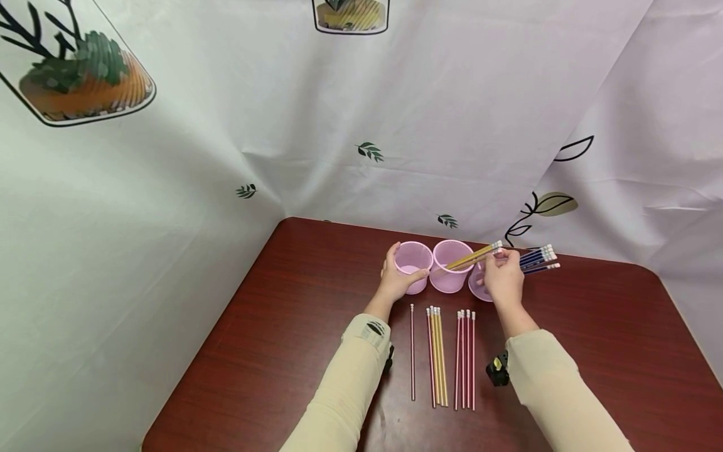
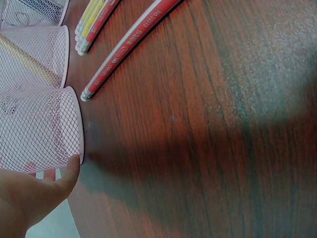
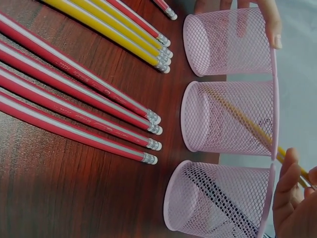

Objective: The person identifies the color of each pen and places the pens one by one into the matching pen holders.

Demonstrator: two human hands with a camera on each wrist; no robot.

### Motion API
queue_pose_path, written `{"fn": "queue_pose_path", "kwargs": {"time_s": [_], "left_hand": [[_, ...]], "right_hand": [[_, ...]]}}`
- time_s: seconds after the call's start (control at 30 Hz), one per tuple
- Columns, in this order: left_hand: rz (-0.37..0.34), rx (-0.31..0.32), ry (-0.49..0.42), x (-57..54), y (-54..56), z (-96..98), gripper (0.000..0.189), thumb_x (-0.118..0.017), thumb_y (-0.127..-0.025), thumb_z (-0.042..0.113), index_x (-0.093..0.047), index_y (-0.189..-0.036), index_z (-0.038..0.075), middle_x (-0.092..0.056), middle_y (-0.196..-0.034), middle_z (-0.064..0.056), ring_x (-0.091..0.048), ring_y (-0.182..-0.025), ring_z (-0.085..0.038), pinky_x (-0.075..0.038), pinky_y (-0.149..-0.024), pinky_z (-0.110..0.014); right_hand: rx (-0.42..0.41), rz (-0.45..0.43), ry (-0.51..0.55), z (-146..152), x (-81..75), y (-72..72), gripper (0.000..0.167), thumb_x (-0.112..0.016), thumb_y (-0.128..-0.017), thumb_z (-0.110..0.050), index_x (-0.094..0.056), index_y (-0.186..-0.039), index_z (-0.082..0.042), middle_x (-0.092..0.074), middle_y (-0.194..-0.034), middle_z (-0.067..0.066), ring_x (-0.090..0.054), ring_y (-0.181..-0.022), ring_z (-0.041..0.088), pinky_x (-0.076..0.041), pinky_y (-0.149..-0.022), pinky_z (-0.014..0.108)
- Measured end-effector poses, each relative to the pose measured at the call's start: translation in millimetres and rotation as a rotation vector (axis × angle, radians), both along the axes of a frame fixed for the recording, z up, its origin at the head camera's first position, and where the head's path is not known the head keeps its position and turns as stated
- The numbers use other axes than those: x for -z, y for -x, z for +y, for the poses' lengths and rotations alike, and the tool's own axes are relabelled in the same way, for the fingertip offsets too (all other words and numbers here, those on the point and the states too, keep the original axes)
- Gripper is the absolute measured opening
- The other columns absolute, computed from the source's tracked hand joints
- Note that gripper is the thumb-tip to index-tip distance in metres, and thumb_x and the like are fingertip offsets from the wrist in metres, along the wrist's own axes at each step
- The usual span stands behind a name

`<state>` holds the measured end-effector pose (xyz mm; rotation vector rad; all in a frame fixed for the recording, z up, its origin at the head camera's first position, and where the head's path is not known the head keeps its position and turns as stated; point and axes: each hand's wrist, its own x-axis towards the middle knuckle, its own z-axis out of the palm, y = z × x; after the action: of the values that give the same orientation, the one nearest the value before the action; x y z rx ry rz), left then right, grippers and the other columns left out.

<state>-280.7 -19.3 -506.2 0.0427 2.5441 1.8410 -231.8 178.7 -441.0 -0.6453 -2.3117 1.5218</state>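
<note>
Three pink mesh pencil cups stand side by side near the table's far edge. My left hand (image 1: 395, 276) holds the left cup (image 1: 414, 252), thumb on the near side and fingers round the outer side. Yellow pencils (image 1: 464, 259) slant out of the middle cup (image 1: 449, 282), eraser ends up to the right. My right hand (image 1: 504, 276) pinches at the eraser end of a pencil there; how many it grips is hard to tell. Partly behind that hand, the right cup (image 3: 218, 198) contains dark blue pencils (image 1: 538, 256) leaning right.
Nearer on the table (image 1: 271, 351) lie a single red pencil (image 1: 413, 351), a group of yellow pencils (image 1: 440, 358) with a red one along its left side, and several red pencils (image 1: 465, 361). A white patterned cloth (image 1: 429, 125) hangs behind the table.
</note>
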Motion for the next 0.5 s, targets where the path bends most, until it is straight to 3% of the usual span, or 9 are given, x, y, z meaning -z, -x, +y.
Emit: {"fn": "queue_pose_path", "kwargs": {"time_s": [0.17,0.33,0.4,0.5], "left_hand": [[-0.005,0.000,-0.001,0.1,0.0,-0.1,0.093,-0.084,-0.067,0.029,-0.028,-0.141,0.029,-0.036,-0.139,-0.012,-0.030,-0.124,-0.035,-0.032,-0.097,-0.049],[-0.003,0.003,0.003,-1.4,-0.7,-0.2,0.093,-0.083,-0.067,0.029,-0.028,-0.141,0.029,-0.035,-0.140,-0.012,-0.031,-0.124,-0.035,-0.032,-0.097,-0.049],[-0.002,0.002,0.001,-2.4,-1.1,-0.5,0.093,-0.084,-0.067,0.029,-0.029,-0.141,0.029,-0.036,-0.140,-0.011,-0.031,-0.123,-0.035,-0.032,-0.097,-0.049],[-0.004,0.001,-0.002,-3.4,-1.3,-1.0,0.093,-0.084,-0.066,0.030,-0.029,-0.141,0.029,-0.036,-0.140,-0.011,-0.032,-0.123,-0.035,-0.032,-0.097,-0.049]], "right_hand": [[-0.008,-0.022,0.008,1.1,0.1,0.6,0.026,-0.043,-0.095,-0.018,-0.041,-0.114,0.000,-0.060,-0.064,-0.003,-0.059,-0.041,0.014,-0.048,-0.040,0.032],[-0.028,-0.011,0.043,0.8,1.4,-1.9,0.026,-0.038,-0.097,-0.021,-0.046,-0.105,0.002,-0.057,-0.051,-0.003,-0.053,-0.036,0.009,-0.046,-0.038,0.028],[-0.071,0.000,0.053,-0.7,3.9,-4.1,0.028,-0.040,-0.097,-0.023,-0.050,-0.098,0.004,-0.054,-0.048,-0.004,-0.051,-0.034,0.008,-0.045,-0.037,0.026],[-0.198,-0.015,0.018,-5.0,9.9,-10.0,0.031,-0.045,-0.097,-0.024,-0.054,-0.090,0.005,-0.053,-0.048,0.000,-0.051,-0.035,0.011,-0.045,-0.038,0.027]]}}
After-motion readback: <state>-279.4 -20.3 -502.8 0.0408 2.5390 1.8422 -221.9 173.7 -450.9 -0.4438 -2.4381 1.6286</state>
